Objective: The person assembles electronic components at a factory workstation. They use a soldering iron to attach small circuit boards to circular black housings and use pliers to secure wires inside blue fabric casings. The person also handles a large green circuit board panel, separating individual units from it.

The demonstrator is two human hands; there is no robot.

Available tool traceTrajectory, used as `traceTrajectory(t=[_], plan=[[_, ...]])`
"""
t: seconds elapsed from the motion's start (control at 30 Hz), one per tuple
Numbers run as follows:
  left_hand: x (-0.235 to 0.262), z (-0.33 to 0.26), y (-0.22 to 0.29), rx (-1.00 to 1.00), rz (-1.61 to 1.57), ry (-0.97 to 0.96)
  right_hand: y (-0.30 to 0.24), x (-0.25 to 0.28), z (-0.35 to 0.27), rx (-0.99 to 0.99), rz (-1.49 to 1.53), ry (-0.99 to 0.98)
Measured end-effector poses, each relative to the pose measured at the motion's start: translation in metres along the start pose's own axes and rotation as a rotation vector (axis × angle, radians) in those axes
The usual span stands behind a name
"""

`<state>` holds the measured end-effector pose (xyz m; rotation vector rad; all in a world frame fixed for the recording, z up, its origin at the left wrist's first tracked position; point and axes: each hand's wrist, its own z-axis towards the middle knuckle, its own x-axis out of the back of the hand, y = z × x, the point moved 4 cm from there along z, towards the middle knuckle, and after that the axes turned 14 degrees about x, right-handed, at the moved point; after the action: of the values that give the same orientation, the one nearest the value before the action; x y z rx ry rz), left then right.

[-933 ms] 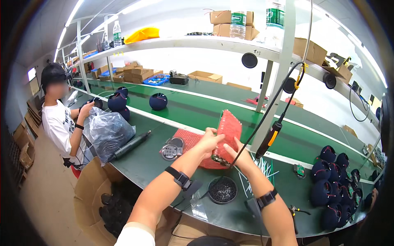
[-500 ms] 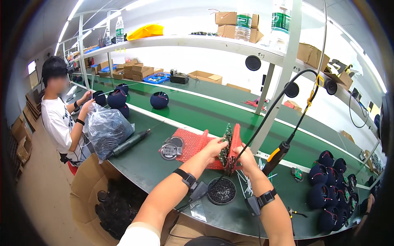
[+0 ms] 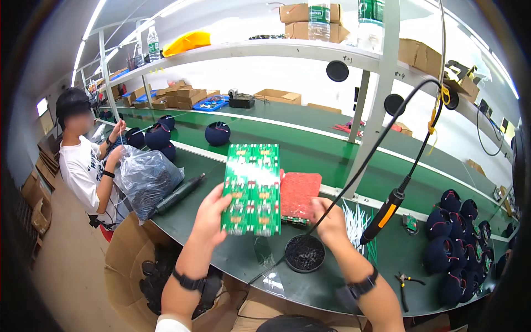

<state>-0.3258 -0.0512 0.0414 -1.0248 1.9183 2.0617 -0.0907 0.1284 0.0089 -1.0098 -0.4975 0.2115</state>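
In my left hand is a green circuit board panel, held up by its left edge with its component side showing. Close to its right, my right hand grips a red bubble-wrap packet at its lower right corner. A green board edge peeks out below the packet. Under both hands, a round dish of small black screws rests on the bench. White and green cable ties lie by my right wrist. Over them hangs a black-and-orange electric screwdriver on its cable.
Several dark blue round shells crowd the bench's right side, near yellow-and-black pliers. At the left, a co-worker stands by a clear plastic bag and a green-handled tool. A cardboard box of black parts stands below the bench edge.
The boards and red wrap, earlier upright and edge-on between my hands, are now apart: the panel has turned to face me in my left hand, the packet is in my right.
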Motion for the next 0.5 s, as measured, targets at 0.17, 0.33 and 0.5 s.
traceTrajectory(t=[0.17,0.33,0.5], plan=[[-0.042,-0.115,-0.074,0.202,-0.14,-0.067,-0.066,0.068,-0.121,0.015,-0.017,-0.14],[-0.063,-0.17,-0.187,0.569,-0.114,-0.171,-0.042,0.184,-0.197,0.215,-0.987,0.004],[-0.099,-0.142,-0.213,0.691,-0.016,-0.266,0.024,0.268,-0.261,-0.009,-1.415,-0.004]])
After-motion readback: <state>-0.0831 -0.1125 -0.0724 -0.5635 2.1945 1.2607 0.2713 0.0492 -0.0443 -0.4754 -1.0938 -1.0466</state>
